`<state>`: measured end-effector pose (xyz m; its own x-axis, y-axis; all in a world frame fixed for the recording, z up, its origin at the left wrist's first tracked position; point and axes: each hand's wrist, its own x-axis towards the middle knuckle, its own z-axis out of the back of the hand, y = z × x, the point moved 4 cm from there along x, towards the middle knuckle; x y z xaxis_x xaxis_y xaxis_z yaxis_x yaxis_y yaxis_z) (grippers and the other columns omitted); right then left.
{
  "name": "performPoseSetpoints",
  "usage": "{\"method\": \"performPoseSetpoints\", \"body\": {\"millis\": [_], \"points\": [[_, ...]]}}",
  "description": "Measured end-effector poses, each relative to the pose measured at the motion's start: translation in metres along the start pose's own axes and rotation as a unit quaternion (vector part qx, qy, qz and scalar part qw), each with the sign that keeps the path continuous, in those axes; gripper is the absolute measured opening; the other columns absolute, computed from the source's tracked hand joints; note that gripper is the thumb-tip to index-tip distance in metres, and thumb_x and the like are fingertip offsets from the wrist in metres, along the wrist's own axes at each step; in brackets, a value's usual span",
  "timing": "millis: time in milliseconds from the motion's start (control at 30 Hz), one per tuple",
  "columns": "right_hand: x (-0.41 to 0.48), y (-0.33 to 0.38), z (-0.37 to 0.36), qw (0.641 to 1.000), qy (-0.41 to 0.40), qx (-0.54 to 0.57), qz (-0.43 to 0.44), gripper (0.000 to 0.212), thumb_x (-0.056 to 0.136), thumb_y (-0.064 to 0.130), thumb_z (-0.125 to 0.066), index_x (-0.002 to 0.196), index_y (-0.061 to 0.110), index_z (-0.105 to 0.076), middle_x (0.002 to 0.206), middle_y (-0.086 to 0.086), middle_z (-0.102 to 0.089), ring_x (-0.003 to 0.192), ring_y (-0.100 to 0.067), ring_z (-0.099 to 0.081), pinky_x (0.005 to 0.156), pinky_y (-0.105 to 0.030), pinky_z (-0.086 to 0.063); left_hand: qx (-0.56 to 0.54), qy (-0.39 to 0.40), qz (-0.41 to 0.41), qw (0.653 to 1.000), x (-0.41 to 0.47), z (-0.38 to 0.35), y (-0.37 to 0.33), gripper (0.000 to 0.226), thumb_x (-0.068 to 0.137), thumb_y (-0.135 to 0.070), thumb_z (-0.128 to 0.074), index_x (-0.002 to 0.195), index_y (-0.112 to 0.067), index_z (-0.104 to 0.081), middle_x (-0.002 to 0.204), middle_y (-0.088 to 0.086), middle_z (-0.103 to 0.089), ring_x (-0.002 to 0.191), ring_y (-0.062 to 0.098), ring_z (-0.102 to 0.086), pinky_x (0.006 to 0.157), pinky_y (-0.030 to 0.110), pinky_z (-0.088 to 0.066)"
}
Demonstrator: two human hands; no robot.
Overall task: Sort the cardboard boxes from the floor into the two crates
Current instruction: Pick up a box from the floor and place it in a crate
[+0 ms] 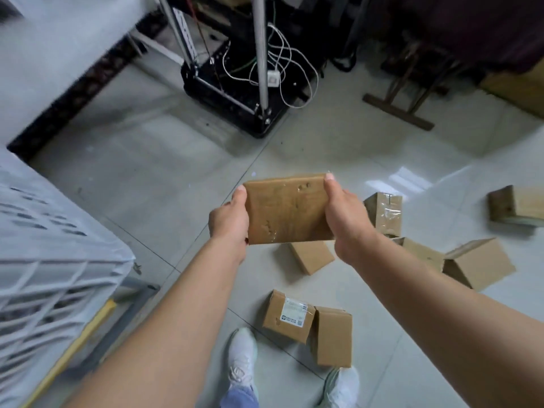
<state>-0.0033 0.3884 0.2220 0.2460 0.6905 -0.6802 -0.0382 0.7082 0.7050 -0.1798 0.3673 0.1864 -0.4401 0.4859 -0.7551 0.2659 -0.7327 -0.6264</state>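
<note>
Pale glossy floor tiles (147, 172) fill my feed, with a black metal frame base (235, 92) and its loose white cables (282, 54) at 12 o'clock and a wooden stand (397, 108) at 1 o'clock. At centre, both hands hold one flat cardboard box (287, 209) off the floor. The left hand (229, 222) grips its left edge and the right hand (344, 213) its right edge, thumbs laid along the sides, the other fingers hidden beneath.

At 9 o'clock, blurred, stands what looks like a white lattice crate (44, 245), well apart from the held box. More boxes lie scattered on the tiles:
- a small box (312, 256) just below the held one, partly hidden by it
- a taped box (384, 213) at 3 o'clock, behind the right hand
- an open-ended box (479, 262) at 4 o'clock
- a far box (515, 206) at the right edge

At 6 o'clock a labelled box (287, 316) touches a plain box (334, 337), just ahead of two white shoes (243, 357).
</note>
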Motion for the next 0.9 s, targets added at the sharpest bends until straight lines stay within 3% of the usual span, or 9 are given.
{"method": "performPoseSetpoints", "body": {"millis": [133,267,433,567,700,833,900], "points": [[-0.083,0.073,0.036,0.999,-0.014,0.009,0.049,0.036,0.099,0.046,-0.041,0.078,0.019,-0.054,0.079,0.012,-0.054,0.067,0.003,-0.049,0.041,-0.007,-0.036,-0.026,0.036,-0.020,0.999,-0.090,0.019,-0.065,0.042,0.089,-0.049,-0.055,0.102,-0.011,-0.065,0.092,0.002,-0.067,0.073,0.019,-0.063,0.063,0.028,-0.051],[-0.166,0.136,0.059,0.995,-0.026,0.025,0.094,0.032,0.099,0.043,-0.039,0.077,0.024,-0.053,0.080,0.014,-0.052,0.068,0.005,-0.047,0.036,-0.004,-0.035,-0.028,0.073,-0.064,0.995,-0.170,0.048,-0.131,0.037,0.092,-0.049,-0.052,0.088,-0.014,-0.063,0.082,0.002,-0.067,0.067,0.017,-0.064,0.056,0.027,-0.051],[-0.249,0.184,0.066,0.990,-0.035,0.057,0.124,0.031,0.097,0.049,-0.040,0.103,0.023,-0.057,0.095,0.012,-0.058,0.081,0.000,-0.052,0.057,-0.019,-0.036,-0.010,0.123,-0.110,0.986,-0.253,0.094,-0.192,0.040,0.090,-0.054,-0.051,0.087,-0.018,-0.066,0.081,0.001,-0.071,0.072,0.019,-0.067,0.057,0.031,-0.052],[-0.301,0.206,0.070,0.983,-0.052,0.103,0.143,0.030,0.094,0.054,-0.043,0.101,0.027,-0.054,0.094,0.015,-0.054,0.083,-0.001,-0.050,0.058,-0.022,-0.034,-0.011,0.138,-0.151,0.979,-0.303,0.135,-0.222,0.045,0.087,-0.060,-0.051,0.094,-0.018,-0.066,0.086,0.002,-0.071,0.078,0.019,-0.068,0.060,0.031,-0.052],[-0.344,0.211,0.068,0.982,-0.010,0.139,0.129,0.042,0.088,0.062,-0.045,0.103,0.025,-0.057,0.096,0.008,-0.057,0.083,-0.011,-0.054,0.062,-0.028,-0.039,-0.035,0.145,-0.186,0.971,-0.344,0.175,-0.219,0.042,0.085,-0.058,-0.055,0.101,-0.020,-0.067,0.102,-0.001,-0.071,0.096,0.017,-0.062,0.081,0.037,-0.045],[-0.385,0.208,0.069,0.980,0.050,0.151,0.117,0.054,0.084,0.064,-0.050,0.112,0.019,-0.061,0.105,0.002,-0.063,0.079,-0.014,-0.055,0.068,-0.030,-0.046,-0.089,0.155,-0.204,0.962,-0.382,0.208,-0.201,0.028,0.089,-0.046,-0.057,0.082,-0.022,-0.068,0.072,-0.006,-0.072,0.070,0.011,-0.064,0.066,0.028,-0.047],[-0.401,0.206,0.068,0.978,0.070,0.150,0.130,0.045,0.085,0.062,-0.051,0.101,0.022,-0.063,0.104,0.000,-0.067,0.089,-0.017,-0.062,0.073,-0.033,-0.050,-0.106,0.150,-0.212,0.960,-0.396,0.223,-0.190,0.030,0.088,-0.048,-0.057,0.088,-0.020,-0.068,0.077,-0.001,-0.072,0.072,0.015,-0.064,0.066,0.029,-0.051]]}}
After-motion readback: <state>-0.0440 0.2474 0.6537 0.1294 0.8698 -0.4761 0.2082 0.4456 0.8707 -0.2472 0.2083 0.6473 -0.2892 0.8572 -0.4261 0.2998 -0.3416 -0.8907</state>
